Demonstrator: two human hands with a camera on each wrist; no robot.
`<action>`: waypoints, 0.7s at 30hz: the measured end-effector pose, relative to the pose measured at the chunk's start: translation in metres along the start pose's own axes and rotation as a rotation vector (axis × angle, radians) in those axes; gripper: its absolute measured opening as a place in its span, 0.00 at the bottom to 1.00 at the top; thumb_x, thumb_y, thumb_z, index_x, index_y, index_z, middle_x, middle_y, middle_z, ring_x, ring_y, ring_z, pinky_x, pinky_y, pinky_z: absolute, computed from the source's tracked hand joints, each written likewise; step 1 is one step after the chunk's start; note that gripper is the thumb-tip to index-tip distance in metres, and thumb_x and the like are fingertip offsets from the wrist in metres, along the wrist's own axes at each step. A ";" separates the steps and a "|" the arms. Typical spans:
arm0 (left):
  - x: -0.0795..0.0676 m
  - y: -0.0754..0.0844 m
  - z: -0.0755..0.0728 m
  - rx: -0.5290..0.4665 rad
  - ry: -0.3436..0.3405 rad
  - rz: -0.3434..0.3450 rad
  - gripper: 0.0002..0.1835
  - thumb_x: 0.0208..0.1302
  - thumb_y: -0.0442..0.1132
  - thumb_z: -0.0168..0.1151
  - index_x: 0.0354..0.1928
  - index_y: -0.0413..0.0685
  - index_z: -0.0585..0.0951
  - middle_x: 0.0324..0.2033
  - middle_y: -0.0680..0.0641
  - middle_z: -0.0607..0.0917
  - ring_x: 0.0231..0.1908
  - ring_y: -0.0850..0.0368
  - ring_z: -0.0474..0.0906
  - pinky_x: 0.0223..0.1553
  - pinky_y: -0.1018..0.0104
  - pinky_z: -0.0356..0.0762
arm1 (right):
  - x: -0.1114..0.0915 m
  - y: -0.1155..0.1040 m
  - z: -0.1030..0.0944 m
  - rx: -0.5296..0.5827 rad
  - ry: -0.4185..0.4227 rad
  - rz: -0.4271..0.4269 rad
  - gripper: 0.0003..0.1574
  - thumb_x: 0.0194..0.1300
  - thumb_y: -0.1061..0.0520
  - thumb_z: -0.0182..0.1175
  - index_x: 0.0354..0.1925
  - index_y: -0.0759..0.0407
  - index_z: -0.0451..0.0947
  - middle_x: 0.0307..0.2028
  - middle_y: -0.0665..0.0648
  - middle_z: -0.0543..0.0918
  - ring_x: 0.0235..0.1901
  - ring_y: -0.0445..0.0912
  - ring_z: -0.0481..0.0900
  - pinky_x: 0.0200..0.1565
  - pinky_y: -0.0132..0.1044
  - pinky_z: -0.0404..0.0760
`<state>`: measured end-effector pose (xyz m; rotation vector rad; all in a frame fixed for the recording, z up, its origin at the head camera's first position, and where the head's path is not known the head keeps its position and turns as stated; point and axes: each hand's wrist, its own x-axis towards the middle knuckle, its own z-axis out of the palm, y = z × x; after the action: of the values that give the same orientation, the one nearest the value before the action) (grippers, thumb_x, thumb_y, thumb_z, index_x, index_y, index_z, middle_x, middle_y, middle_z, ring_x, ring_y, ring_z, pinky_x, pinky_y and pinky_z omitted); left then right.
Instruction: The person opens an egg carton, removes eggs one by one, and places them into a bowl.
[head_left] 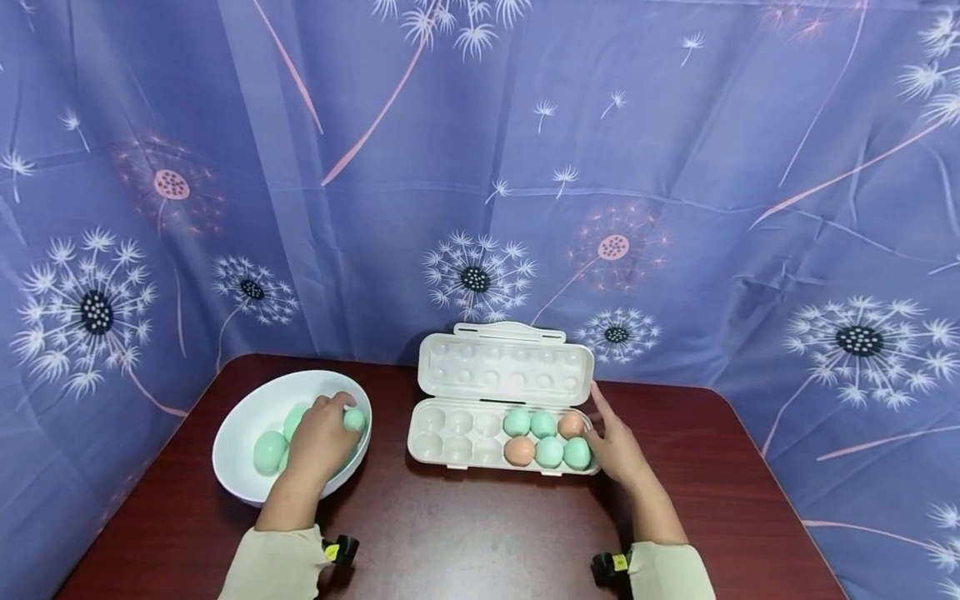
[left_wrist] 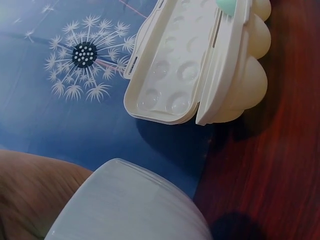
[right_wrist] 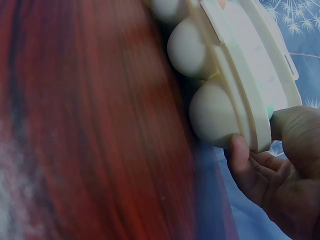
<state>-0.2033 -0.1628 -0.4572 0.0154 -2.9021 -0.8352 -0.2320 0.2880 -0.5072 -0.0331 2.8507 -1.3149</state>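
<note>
My left hand (head_left: 322,437) reaches into a white bowl (head_left: 243,417) at the left, its fingers and thumb around a mint-green egg (head_left: 355,419). Other green eggs (head_left: 269,452) lie in the bowl beside the hand, partly covered by it. At the centre stands a cream egg carton (head_left: 430,447) with its lid (head_left: 502,367) raised. Green eggs (head_left: 549,452) and two brown-orange eggs (head_left: 519,451) sit in its right half. The right hand (head_left: 618,450) grips the carton's right end; in the right wrist view the thumb is over the rim and fingertips (right_wrist: 240,147) press below it.
The dark red wooden table (head_left: 487,533) carries the bowl and carton. A blue curtain (head_left: 480,183) with dandelion prints hangs close behind the table and along its sides. Black wrist cameras (head_left: 341,550) sit at both cream sleeves.
</note>
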 end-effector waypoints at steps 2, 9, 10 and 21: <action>0.000 0.000 0.001 0.008 -0.007 0.001 0.23 0.54 0.31 0.63 0.54 0.35 0.79 0.44 0.29 0.81 0.43 0.31 0.80 0.46 0.39 0.78 | 0.001 0.001 0.000 -0.019 0.007 -0.007 0.51 0.73 0.60 0.55 0.81 0.38 0.41 0.56 0.69 0.79 0.21 0.44 0.78 0.24 0.38 0.83; 0.000 0.000 0.001 0.042 -0.011 0.022 0.21 0.52 0.30 0.62 0.52 0.35 0.81 0.42 0.31 0.85 0.43 0.29 0.80 0.47 0.38 0.78 | 0.003 0.002 0.000 -0.084 0.031 -0.046 0.51 0.72 0.58 0.57 0.82 0.40 0.42 0.55 0.65 0.81 0.31 0.44 0.78 0.39 0.38 0.79; 0.000 0.000 0.001 0.047 -0.011 0.022 0.21 0.52 0.30 0.62 0.52 0.35 0.81 0.42 0.30 0.85 0.43 0.28 0.80 0.47 0.38 0.78 | 0.003 0.002 0.000 -0.091 0.032 -0.047 0.51 0.73 0.58 0.57 0.82 0.40 0.42 0.55 0.65 0.82 0.31 0.45 0.78 0.41 0.39 0.78; 0.000 0.002 0.003 0.037 -0.043 -0.003 0.23 0.54 0.31 0.60 0.55 0.35 0.81 0.47 0.29 0.83 0.48 0.27 0.79 0.50 0.37 0.78 | 0.002 0.001 -0.001 -0.120 0.029 -0.037 0.51 0.73 0.57 0.57 0.82 0.40 0.40 0.56 0.65 0.82 0.38 0.49 0.80 0.48 0.44 0.77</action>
<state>-0.2032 -0.1601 -0.4586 0.0059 -2.9580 -0.7915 -0.2344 0.2891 -0.5072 -0.0681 2.9641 -1.1582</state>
